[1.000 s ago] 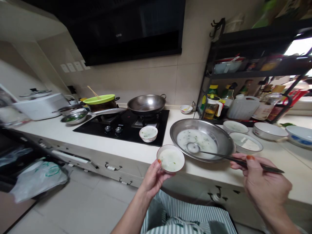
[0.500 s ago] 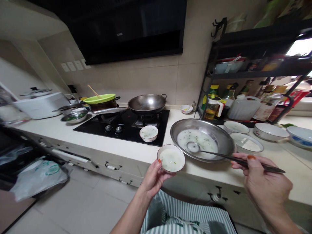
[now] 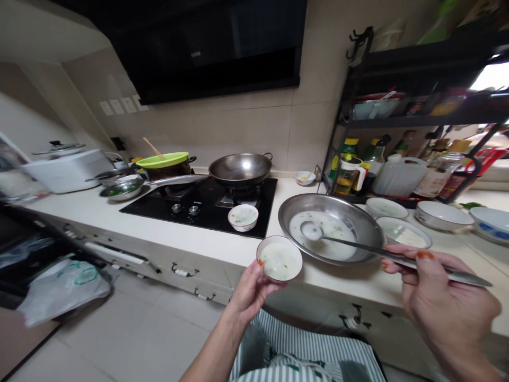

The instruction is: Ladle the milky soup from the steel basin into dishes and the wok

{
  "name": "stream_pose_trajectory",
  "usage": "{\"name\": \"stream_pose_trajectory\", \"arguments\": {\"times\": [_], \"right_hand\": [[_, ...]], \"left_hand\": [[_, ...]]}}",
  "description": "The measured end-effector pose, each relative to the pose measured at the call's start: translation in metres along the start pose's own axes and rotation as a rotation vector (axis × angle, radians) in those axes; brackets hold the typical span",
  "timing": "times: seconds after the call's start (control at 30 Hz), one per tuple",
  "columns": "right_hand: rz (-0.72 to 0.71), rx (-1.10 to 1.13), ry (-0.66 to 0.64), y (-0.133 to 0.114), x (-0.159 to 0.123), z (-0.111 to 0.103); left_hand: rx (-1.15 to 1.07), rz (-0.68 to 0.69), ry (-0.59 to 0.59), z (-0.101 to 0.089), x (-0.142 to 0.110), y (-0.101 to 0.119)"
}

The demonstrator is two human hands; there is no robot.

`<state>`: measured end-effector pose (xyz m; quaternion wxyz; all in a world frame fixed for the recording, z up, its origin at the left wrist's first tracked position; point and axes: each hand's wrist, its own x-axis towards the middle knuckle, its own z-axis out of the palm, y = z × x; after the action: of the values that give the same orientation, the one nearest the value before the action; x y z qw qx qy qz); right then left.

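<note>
My left hand (image 3: 254, 289) is closed on a small white bowl (image 3: 299, 261) with a dark rim, holding it at the counter's front edge. Pale soup (image 3: 278, 259) with green bits fills much of it. My right hand (image 3: 441, 297) grips the handle of a metal ladle (image 3: 358, 245). Its scoop rests in the milky, green-flecked soup inside a wide steel basin (image 3: 287, 212), just right of the held bowl. Another filled bowl (image 3: 243, 218) stands on the front right of the black cooktop (image 3: 207, 215).
Several bowls (image 3: 443, 216) stand right of the basin, below a black rack (image 3: 417, 121) of bottles. A wok (image 3: 239, 170) sits on the right burner. At the left are a pot with a green colander (image 3: 165, 159) and a pan of greens (image 3: 123, 191). A range hood (image 3: 222, 53) hangs above.
My right hand has moved right and slightly down, sliding the ladle's scoop slightly left and up within the soup. My left hand and its bowl have stayed almost still.
</note>
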<state>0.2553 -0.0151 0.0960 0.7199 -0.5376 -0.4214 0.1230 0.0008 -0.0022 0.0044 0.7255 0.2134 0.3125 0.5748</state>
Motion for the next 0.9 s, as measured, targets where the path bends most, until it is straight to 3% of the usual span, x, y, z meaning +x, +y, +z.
{"name": "stream_pose_trajectory", "arguments": {"times": [0.17, 0.3, 0.47, 0.57, 0.67, 0.77, 0.9], "right_hand": [[-0.009, 0.166, -0.065, -0.013, -0.011, 0.005], [-0.032, 0.187, -0.220, -0.010, -0.026, 0.006], [-0.323, 0.146, -0.483, 0.002, -0.039, -0.002], [-0.520, 0.089, -0.583, 0.004, -0.038, -0.012], [-0.611, 0.042, -0.646, 0.004, -0.037, -0.018], [-0.509, 0.081, -0.566, 0.005, -0.041, -0.016], [-0.089, 0.190, -0.332, 0.006, -0.041, -0.003]], "left_hand": [[-0.003, 0.004, 0.004, 0.000, -0.001, 0.000], [-0.009, 0.009, -0.007, -0.001, 0.000, -0.001], [-0.022, 0.008, -0.006, -0.004, 0.001, -0.002], [-0.017, 0.005, 0.003, -0.003, 0.001, -0.002], [-0.015, 0.003, 0.003, -0.002, 0.000, -0.001], [-0.010, 0.006, -0.011, 0.000, 0.000, 0.000], [-0.005, -0.002, -0.019, 0.001, -0.001, 0.001]]}}
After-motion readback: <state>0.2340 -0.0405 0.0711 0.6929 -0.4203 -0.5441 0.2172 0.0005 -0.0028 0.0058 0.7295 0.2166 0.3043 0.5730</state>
